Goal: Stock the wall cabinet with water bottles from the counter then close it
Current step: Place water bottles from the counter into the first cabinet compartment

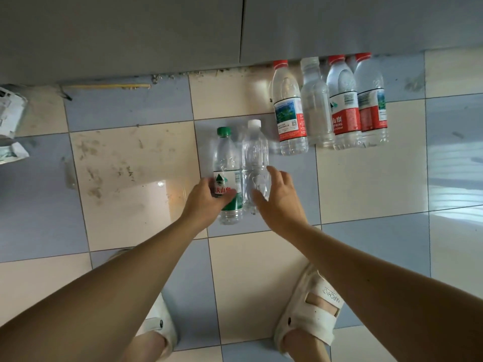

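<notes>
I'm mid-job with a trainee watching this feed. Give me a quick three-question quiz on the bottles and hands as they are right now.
1. True or false: the left hand grips the green-capped bottle.
2. How many bottles stand in the row by the cabinet? A) two B) four C) six
3. What colour is the cap of the bottle without a label that the right hand is at?

Key: 1. True. 2. B; three have red caps, such as the red-capped bottle, and one is a clear bottle. 3. White.
</notes>
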The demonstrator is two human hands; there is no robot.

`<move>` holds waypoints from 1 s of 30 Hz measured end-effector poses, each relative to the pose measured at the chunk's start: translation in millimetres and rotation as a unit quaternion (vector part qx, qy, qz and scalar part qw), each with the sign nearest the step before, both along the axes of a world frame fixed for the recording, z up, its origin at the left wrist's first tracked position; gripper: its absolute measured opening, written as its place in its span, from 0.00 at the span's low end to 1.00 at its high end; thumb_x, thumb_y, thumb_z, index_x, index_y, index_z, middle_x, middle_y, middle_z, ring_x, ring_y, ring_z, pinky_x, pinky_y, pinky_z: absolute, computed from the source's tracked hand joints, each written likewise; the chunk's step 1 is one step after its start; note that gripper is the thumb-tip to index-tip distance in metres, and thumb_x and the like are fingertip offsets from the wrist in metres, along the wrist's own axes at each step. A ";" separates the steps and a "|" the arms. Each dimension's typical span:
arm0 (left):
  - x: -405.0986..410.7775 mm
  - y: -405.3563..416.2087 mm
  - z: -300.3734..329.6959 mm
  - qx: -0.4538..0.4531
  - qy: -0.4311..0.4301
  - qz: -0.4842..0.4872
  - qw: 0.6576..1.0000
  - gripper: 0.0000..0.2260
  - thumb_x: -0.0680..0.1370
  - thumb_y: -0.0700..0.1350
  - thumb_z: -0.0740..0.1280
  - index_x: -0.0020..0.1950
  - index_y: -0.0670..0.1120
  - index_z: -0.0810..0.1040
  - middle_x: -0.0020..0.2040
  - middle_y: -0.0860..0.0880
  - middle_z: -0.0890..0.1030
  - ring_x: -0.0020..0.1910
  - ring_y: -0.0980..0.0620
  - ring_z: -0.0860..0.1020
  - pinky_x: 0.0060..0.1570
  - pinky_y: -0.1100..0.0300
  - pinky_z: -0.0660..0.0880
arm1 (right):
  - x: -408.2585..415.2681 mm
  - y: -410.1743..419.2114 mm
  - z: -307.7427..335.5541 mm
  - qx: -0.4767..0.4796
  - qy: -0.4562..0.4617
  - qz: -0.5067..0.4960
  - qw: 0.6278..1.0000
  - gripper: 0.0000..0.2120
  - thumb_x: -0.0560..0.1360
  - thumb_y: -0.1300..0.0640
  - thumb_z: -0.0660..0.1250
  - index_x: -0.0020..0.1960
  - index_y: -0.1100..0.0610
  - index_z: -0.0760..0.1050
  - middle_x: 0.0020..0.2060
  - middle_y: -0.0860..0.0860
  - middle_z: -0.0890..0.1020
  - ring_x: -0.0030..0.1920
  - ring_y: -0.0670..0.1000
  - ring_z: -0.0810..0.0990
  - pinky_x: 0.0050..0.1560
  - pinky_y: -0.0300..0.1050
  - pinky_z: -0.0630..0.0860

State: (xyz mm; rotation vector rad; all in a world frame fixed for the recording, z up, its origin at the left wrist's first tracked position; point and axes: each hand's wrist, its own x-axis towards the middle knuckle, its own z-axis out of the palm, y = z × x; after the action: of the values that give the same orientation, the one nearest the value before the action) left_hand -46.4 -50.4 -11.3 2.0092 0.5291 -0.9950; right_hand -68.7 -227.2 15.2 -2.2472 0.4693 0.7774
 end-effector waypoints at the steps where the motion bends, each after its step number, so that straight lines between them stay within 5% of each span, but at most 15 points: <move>1: 8.1 -2.0 -2.8 0.004 -0.013 0.007 1.000 0.25 0.76 0.57 0.73 0.66 0.45 0.72 0.58 0.49 0.80 0.54 0.49 0.79 0.48 0.61 0.72 | 10.9 -1.6 -5.4 0.002 0.018 -0.022 1.000 0.32 0.81 0.46 0.64 0.80 0.52 0.55 0.75 0.55 0.65 0.70 0.57 0.70 0.65 0.50 0.70; 4: 30.8 -10.9 -11.1 0.008 -0.032 0.023 0.999 0.29 0.75 0.56 0.74 0.69 0.45 0.69 0.61 0.47 0.79 0.58 0.46 0.79 0.56 0.51 0.77 | 42.5 -5.0 -22.7 0.026 0.059 -0.075 0.995 0.37 0.79 0.44 0.68 0.81 0.53 0.55 0.72 0.57 0.69 0.66 0.57 0.74 0.63 0.50 0.74; 7: 39.8 -20.2 -20.3 0.008 -0.051 0.027 0.998 0.36 0.74 0.55 0.76 0.75 0.46 0.64 0.68 0.45 0.76 0.63 0.43 0.77 0.63 0.43 0.76 | 60.5 -2.8 -39.8 0.050 0.056 -0.112 0.991 0.36 0.77 0.47 0.71 0.78 0.54 0.58 0.66 0.57 0.74 0.52 0.53 0.79 0.47 0.41 0.80; 10: 38.0 -22.9 -27.8 0.003 -0.066 0.038 0.997 0.34 0.73 0.54 0.77 0.73 0.47 0.65 0.66 0.44 0.76 0.61 0.43 0.78 0.61 0.42 0.77 | 65.6 3.8 -52.5 0.058 0.064 -0.140 0.986 0.35 0.74 0.49 0.73 0.75 0.53 0.61 0.62 0.55 0.76 0.54 0.54 0.80 0.51 0.48 0.83; 15: 39.2 -16.7 -24.1 0.001 -0.087 0.060 0.994 0.31 0.72 0.51 0.78 0.71 0.49 0.68 0.62 0.46 0.76 0.57 0.44 0.79 0.59 0.43 0.78 | 63.6 10.8 -48.9 0.070 0.060 -0.186 0.978 0.34 0.69 0.53 0.77 0.70 0.51 0.66 0.56 0.51 0.78 0.47 0.50 0.82 0.37 0.41 0.82; 20: 55.4 -1.9 1.4 -0.023 -0.165 0.097 0.981 0.33 0.68 0.50 0.80 0.69 0.50 0.69 0.62 0.47 0.74 0.59 0.49 0.77 0.61 0.48 0.78 | 69.3 10.1 -18.4 0.090 -0.008 -0.196 0.976 0.38 0.67 0.55 0.80 0.71 0.50 0.66 0.61 0.49 0.76 0.59 0.52 0.77 0.55 0.45 0.78; 24: 66.6 2.5 24.1 -0.003 -0.289 0.053 0.956 0.35 0.67 0.48 0.82 0.67 0.51 0.66 0.61 0.52 0.69 0.54 0.61 0.71 0.54 0.76 0.69 | 83.3 9.0 9.2 0.099 -0.087 -0.193 0.972 0.33 0.66 0.57 0.80 0.64 0.46 0.67 0.58 0.47 0.76 0.58 0.50 0.76 0.57 0.46 0.77; 30: 67.6 0.5 32.7 0.011 -0.389 0.026 0.921 0.28 0.69 0.45 0.82 0.57 0.51 0.65 0.55 0.51 0.67 0.51 0.67 0.72 0.48 0.76 0.70 | 85.9 13.0 20.2 0.067 -0.135 -0.127 0.980 0.31 0.66 0.58 0.81 0.64 0.49 0.70 0.58 0.47 0.77 0.60 0.52 0.75 0.63 0.54 0.77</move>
State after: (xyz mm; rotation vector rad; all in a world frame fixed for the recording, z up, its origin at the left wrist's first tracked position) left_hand 21.2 -49.8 21.4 2.1841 0.1481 -0.0995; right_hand 17.3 -214.2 35.4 -2.0750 0.5417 0.3562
